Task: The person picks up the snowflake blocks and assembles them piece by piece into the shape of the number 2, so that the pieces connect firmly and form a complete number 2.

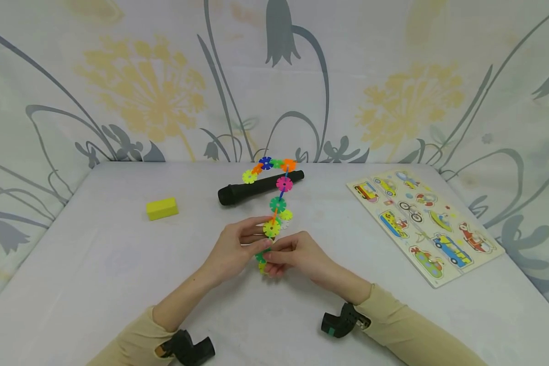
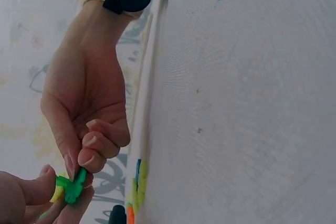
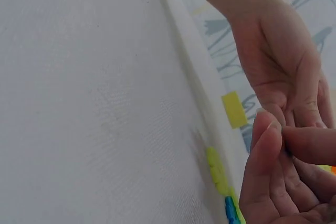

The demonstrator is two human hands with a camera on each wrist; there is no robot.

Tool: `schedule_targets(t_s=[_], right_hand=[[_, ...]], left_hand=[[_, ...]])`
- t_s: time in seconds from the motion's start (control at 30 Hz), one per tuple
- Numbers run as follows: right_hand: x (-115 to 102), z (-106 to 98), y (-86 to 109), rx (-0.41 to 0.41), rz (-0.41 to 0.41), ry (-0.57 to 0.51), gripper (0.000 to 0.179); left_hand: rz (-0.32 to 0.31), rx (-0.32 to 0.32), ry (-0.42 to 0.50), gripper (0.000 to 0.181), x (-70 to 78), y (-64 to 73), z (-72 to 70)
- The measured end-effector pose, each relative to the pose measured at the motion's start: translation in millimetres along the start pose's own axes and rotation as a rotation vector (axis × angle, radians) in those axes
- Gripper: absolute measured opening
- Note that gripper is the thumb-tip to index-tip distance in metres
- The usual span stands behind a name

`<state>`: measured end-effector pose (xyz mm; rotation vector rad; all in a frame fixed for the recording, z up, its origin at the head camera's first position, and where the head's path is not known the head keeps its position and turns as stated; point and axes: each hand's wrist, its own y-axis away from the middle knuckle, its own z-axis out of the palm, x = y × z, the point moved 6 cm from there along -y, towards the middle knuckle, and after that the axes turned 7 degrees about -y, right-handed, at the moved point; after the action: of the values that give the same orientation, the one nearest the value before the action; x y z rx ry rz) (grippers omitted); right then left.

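A chain of linked snowflake building discs (image 1: 278, 205) in yellow, green, pink, orange and blue rises from between both hands and bends over to the left at its top. The left hand (image 1: 232, 253) grips its lower part, thumb near a yellow disc (image 1: 271, 229). Close against it, the right hand (image 1: 304, 256) pinches the chain's lower end, where green and yellow pieces show. In the left wrist view, a green disc (image 2: 77, 188) sits between the fingertips of both hands. Fingers hide much of the pieces in the right wrist view.
Behind the chain lies a black microphone (image 1: 242, 192). A yellow block (image 1: 162, 209) is on the left of the white table (image 1: 96, 264). On the right lies a puzzle board (image 1: 421, 213) with vehicle pictures. Patterned cloth (image 1: 238, 76) hangs along the back.
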<state>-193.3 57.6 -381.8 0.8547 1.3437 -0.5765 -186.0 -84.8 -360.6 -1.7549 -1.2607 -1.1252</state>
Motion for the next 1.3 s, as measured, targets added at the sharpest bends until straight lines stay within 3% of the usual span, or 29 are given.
schedule_targets(t_s=[0.2, 0.53, 0.77, 1.0, 1.3], right_hand=[[0.7, 1.0, 0.5, -0.004, 0.019, -0.082, 0.022], [-2.3, -0.3, 4.0, 0.007, 0.032, -0.132, 0.023], [-2.6, -2.4, 3.5, 0.011, 0.02, -0.131, 0.023], [-0.6, -3.4, 0.9, 0.01, 0.018, -0.117, 0.023], [-1.1, -3.6, 0.3, -0.002, 0.007, -0.021, 0.023]], left_hand=[[-0.012, 0.008, -0.012, 0.049, -0.1, 0.0, -0.8], [-0.015, -0.007, -0.029, 0.05, 1.2, -1.0, 1.0], [-0.011, -0.011, -0.068, 0.049, 3.1, 0.6, 1.6], [0.048, -0.007, -0.066, 0.052, 6.9, 1.5, 2.1], [0.045, -0.001, -0.062, 0.051, 6.1, 1.5, 2.3]])
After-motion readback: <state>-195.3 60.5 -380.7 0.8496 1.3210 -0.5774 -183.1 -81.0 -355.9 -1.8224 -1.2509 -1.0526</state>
